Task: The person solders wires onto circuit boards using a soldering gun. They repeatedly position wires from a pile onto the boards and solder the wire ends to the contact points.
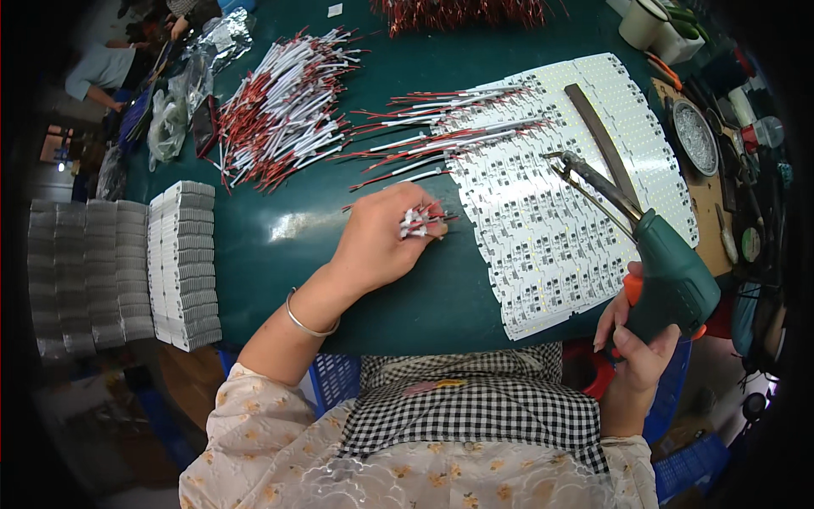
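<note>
My left hand (pixel 373 242) is closed around a small bundle of red and white wires (pixel 415 222), their ends poking out toward the right. It hovers over the green table, just left of a panel of white circuit boards (pixel 530 276). In my right hand (pixel 643 356) is a green soldering gun (pixel 674 276) with orange parts. Its metal tip (pixel 560 159) points left above the boards. Several loose wires (pixel 415 146) lie in rows with their right ends on the panel's upper left part. Behind my left hand spreads a large pile of red and white wires (pixel 288 110).
Stacked white boards (pixel 182 267) stand at the left beside grey-looking stacks (pixel 89 276). A dark flat bar (pixel 604 140) lies across the panel. At the right are a round bowl (pixel 695 137) and a mug (pixel 644 24). Plastic bags (pixel 170 123) and another person (pixel 102 72) are far left.
</note>
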Tool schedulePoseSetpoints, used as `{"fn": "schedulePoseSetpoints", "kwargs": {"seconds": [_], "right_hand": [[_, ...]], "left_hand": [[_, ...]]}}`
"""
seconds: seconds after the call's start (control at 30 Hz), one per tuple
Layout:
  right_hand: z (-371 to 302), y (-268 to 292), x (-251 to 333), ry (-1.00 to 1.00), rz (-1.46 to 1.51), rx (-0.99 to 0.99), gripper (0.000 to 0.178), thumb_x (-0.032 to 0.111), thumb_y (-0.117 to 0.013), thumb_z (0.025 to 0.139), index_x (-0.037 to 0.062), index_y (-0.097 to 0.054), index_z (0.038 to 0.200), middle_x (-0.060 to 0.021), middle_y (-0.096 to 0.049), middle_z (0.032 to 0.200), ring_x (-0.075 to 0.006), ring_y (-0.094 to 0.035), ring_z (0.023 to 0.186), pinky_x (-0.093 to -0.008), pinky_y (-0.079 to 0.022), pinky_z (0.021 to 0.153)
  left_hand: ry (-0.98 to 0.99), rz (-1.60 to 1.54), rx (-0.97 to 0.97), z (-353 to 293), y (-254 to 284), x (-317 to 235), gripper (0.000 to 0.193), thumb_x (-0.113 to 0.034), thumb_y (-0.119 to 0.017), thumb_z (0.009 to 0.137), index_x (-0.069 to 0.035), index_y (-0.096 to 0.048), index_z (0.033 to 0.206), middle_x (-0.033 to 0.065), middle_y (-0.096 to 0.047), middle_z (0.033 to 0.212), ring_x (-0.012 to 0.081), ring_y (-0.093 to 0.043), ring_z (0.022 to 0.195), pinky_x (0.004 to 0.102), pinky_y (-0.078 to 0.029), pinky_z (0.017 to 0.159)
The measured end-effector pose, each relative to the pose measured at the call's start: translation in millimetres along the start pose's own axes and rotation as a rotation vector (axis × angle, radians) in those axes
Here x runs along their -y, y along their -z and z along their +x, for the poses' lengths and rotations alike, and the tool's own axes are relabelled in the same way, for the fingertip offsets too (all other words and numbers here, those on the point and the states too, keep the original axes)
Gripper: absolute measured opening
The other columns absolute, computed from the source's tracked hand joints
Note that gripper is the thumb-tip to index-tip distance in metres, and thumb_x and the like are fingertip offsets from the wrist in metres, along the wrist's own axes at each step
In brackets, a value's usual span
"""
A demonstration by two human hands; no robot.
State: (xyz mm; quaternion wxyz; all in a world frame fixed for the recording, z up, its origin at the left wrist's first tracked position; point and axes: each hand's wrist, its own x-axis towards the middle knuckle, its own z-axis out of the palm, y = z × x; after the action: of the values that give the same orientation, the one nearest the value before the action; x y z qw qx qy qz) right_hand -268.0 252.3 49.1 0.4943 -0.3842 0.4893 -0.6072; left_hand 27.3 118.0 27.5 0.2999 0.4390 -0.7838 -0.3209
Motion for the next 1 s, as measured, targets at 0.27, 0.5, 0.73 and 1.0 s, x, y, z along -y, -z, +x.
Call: {"fn": "schedulePoseSetpoints", "kwargs": {"seconds": [0.27, 0.5, 0.73, 1.0], "right_hand": [[-5, -9, -6, -0.111, -0.046, 0.022, 0.069, 0.004, -0.066, 0.072, -0.0082, -0.037, 0.133, -0.0078, -0.049, 0.082, -0.0189, -0.054, 0.061, -0.0272, -0.046, 0.052], [7, 0, -17, 0.325, -1.063, 0.224, 0.042, 0.001, -0.074, 0.07, 0.0016, -0.052, 0.106, -0.0076, -0.054, 0.096, -0.0178, -0.055, 0.087, -0.0301, -0.045, 0.077], [0, -40, -36, 0.28, -0.865, 0.148, 0.067, 0.017, -0.084, 0.061, -0.0011, -0.049, 0.115, -0.0095, -0.058, 0.088, -0.025, -0.057, 0.075, -0.0364, -0.044, 0.068], [-6, -53, -48, 0.493, -1.168, 0.132, 0.091, 0.023, -0.088, 0.057, 0.0001, -0.034, 0.128, -0.0146, -0.05, 0.106, -0.0345, -0.049, 0.093, -0.0441, -0.036, 0.086]], "left_hand": [[-0.158, 0.165, 0.013, 11, -9, 16, 0.026, 0.004, -0.074, 0.065, -0.004, -0.068, 0.089, 0.0077, -0.062, 0.073, 0.0212, -0.063, 0.065, 0.03, -0.049, 0.057], [-0.258, 0.109, 0.146, -5, -31, -3, 0.041, 0.006, -0.072, 0.058, -0.008, -0.068, 0.096, 0.0072, -0.06, 0.086, 0.0204, -0.063, 0.066, 0.0286, -0.052, 0.056], [-0.32, 0.155, 0.141, -4, -52, -1, 0.035, 0.005, -0.071, 0.056, -0.009, -0.066, 0.088, 0.0047, -0.062, 0.088, 0.0221, -0.065, 0.071, 0.0315, -0.052, 0.055], [-0.307, 0.158, 0.044, -10, -57, 2, 0.028, 0.004, -0.07, 0.058, -0.009, -0.063, 0.081, 0.0028, -0.064, 0.091, 0.0222, -0.065, 0.071, 0.0318, -0.051, 0.056]]}}
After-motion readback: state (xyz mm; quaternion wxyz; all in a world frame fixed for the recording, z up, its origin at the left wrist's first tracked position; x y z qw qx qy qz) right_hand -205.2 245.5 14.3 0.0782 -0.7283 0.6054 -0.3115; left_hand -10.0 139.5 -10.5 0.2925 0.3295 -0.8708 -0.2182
